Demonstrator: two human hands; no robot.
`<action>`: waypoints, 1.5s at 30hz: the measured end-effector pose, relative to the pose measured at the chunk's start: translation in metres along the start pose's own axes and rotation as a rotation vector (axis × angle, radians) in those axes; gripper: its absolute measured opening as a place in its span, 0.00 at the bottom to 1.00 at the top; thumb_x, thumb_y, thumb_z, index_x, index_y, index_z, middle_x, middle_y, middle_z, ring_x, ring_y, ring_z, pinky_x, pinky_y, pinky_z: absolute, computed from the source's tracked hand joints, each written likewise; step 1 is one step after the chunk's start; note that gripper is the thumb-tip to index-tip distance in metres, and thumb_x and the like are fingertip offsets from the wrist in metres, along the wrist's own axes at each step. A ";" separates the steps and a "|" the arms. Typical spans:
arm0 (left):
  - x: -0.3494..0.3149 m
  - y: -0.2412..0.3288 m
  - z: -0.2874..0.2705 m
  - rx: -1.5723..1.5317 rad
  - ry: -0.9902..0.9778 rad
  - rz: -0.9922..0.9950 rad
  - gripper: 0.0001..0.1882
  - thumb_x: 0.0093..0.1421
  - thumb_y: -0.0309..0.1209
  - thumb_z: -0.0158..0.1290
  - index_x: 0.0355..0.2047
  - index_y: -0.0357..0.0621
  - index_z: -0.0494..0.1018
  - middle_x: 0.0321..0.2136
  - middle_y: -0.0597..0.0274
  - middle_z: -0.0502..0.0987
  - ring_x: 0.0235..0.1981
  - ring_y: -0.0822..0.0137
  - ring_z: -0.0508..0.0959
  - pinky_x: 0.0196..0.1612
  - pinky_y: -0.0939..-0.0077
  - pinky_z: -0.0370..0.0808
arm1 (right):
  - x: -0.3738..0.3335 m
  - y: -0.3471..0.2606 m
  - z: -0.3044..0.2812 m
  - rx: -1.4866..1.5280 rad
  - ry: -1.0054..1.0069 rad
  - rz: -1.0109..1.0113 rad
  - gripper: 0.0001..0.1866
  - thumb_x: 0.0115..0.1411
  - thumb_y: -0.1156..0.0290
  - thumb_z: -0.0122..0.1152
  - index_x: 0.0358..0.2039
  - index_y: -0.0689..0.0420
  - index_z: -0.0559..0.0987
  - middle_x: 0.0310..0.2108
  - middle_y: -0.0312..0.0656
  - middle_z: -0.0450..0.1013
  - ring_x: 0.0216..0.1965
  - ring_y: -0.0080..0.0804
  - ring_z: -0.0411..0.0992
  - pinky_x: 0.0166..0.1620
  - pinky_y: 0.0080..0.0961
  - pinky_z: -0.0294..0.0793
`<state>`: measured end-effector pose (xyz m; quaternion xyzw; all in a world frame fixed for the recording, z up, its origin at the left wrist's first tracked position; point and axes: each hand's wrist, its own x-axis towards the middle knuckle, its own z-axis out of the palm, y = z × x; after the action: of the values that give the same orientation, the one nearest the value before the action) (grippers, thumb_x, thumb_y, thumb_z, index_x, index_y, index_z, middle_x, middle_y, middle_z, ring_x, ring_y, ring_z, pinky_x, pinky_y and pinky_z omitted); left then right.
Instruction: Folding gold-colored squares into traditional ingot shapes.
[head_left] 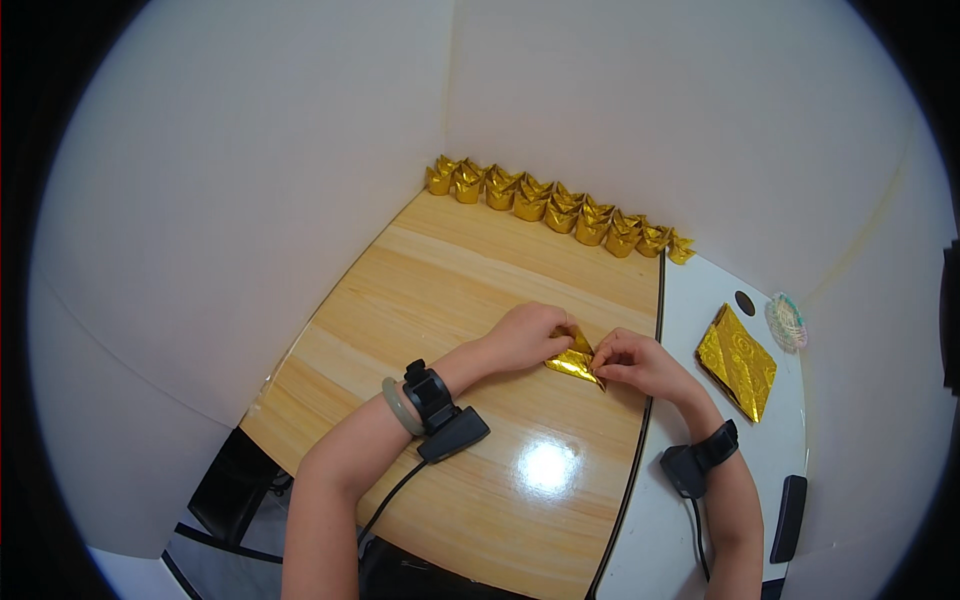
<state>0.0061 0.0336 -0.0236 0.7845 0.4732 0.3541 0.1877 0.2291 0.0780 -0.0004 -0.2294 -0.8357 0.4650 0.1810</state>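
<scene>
A small piece of gold foil paper (574,364), partly folded, lies on the wooden table (460,300) between both my hands. My left hand (525,337) presses on its left side with fingers curled over it. My right hand (630,362) pinches its right edge with fingertips. Both wrists wear black strap-on devices with cables; the left wrist also has a pale green bangle.
A row of several folded gold paper ingots (555,208) lines the table's far edge against the white wall. A stack of flat gold foil sheets (737,362) lies on the white side surface at right, near a small round patterned object (786,321) and a dark hole (745,303).
</scene>
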 end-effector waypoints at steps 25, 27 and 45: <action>0.000 0.001 -0.002 -0.177 -0.211 0.034 0.17 0.45 0.24 0.61 0.37 0.38 0.72 0.31 0.57 0.73 0.35 0.64 0.74 0.39 0.74 0.72 | 0.000 -0.025 0.014 -0.340 0.140 0.198 0.16 0.45 0.70 0.69 0.32 0.61 0.74 0.24 0.37 0.72 0.27 0.23 0.70 0.32 0.19 0.71; 0.000 0.001 -0.001 -0.180 -0.200 0.068 0.16 0.45 0.24 0.61 0.36 0.40 0.73 0.31 0.57 0.72 0.35 0.64 0.73 0.38 0.74 0.71 | 0.001 -0.026 0.015 -0.287 0.110 0.278 0.17 0.44 0.70 0.70 0.32 0.61 0.74 0.23 0.37 0.71 0.26 0.23 0.70 0.31 0.20 0.70; 0.007 0.025 -0.008 -0.949 -0.002 -0.160 0.05 0.54 0.17 0.52 0.31 0.38 0.73 0.30 0.70 0.72 0.38 0.76 0.73 0.41 0.82 0.71 | 0.003 -0.027 0.027 0.133 0.368 -0.128 0.17 0.52 0.75 0.63 0.42 0.60 0.71 0.39 0.39 0.71 0.43 0.27 0.71 0.47 0.24 0.69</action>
<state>0.0174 0.0271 0.0003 0.5734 0.3181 0.5148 0.5522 0.2067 0.0483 0.0090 -0.2443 -0.7690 0.4569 0.3745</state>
